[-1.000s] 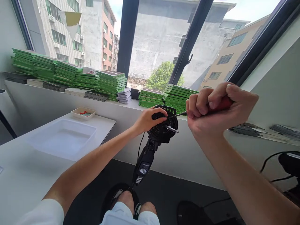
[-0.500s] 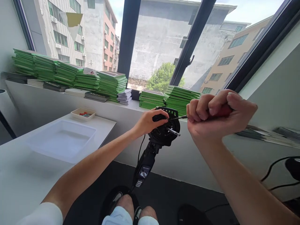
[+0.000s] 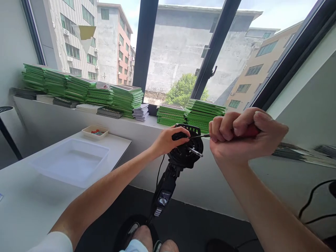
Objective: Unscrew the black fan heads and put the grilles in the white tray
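1. The fan [image 3: 185, 159] is standing near the window ledge [image 3: 151, 121], its head slanting on a narrow neck; a sideways push could be swaying it.
2. The right hand [image 3: 244, 141] is clamping its grip around the screwdriver [image 3: 203, 136]; if the angle is running crooked, the tip could be slipping.
3. The left hand [image 3: 168, 140] is resting against the fan's head, its fingertips almost meeting by that tip; whether this grip is pinching anything I cannot tell. A slip could be jabbing them.
4. The metal rod [image 3: 195, 152] is jutting just below, and could be catching a dropping tool.
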`<state>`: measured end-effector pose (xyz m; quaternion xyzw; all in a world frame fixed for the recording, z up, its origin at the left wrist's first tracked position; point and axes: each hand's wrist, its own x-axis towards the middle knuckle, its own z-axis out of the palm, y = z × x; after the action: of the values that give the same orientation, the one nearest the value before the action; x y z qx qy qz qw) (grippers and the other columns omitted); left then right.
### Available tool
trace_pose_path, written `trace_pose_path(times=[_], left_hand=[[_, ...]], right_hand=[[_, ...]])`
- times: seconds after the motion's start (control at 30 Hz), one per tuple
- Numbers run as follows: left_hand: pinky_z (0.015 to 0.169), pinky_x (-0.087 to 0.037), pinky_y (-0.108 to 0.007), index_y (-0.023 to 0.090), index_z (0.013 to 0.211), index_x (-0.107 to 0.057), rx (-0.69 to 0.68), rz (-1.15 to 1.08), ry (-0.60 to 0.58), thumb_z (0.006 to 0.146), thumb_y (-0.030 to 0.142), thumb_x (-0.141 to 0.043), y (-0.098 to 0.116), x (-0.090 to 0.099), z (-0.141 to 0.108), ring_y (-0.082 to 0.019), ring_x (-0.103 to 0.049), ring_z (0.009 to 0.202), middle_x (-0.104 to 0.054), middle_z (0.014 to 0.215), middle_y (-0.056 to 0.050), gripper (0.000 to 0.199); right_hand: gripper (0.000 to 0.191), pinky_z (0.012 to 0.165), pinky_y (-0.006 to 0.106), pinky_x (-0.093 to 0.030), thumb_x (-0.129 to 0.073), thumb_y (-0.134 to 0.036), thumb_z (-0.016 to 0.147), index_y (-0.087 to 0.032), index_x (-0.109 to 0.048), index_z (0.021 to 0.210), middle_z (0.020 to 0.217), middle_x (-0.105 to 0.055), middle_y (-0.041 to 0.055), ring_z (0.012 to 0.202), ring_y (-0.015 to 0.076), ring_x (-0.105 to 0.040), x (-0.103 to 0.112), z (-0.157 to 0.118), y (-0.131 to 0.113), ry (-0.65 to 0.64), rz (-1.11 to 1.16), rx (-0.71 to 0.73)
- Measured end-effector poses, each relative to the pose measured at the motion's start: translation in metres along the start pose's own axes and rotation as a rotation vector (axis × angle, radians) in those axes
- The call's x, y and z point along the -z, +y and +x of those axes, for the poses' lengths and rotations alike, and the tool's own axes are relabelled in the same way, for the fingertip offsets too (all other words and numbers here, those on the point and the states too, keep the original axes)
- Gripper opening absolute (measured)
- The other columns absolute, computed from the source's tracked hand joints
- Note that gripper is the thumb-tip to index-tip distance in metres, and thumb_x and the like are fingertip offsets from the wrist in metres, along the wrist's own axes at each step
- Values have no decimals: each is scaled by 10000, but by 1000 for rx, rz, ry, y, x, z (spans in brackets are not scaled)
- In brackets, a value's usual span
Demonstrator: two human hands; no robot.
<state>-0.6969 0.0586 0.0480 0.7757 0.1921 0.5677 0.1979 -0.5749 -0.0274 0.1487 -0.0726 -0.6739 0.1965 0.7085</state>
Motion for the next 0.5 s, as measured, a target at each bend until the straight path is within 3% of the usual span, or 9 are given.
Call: trace_pose_path(times=[0.33, 0.5], left_hand=[[1088, -436, -354, 217, 969, -715, -2, -19, 3, 921, 263, -696, -3, 1, 0, -181, -661, 1014, -748, 1021, -10, 69], [1079, -443, -347, 224, 969, -721, -2, -1, -6, 917, 303, -700, -5, -1, 1, -182, -659, 1005, -749, 1020, -9, 97]], right_hand=[[417, 389, 326, -135, -637, -384, 756, -228, -390, 457, 393, -231, -18, 350, 110, -176, 1, -16, 0, 117, -34, 42], [451, 396, 301, -165, -646, -400, 780, -234, -416, 430, 375, -252, -24, 335, 111, -205, -2, -23, 3, 14, -16, 51]])
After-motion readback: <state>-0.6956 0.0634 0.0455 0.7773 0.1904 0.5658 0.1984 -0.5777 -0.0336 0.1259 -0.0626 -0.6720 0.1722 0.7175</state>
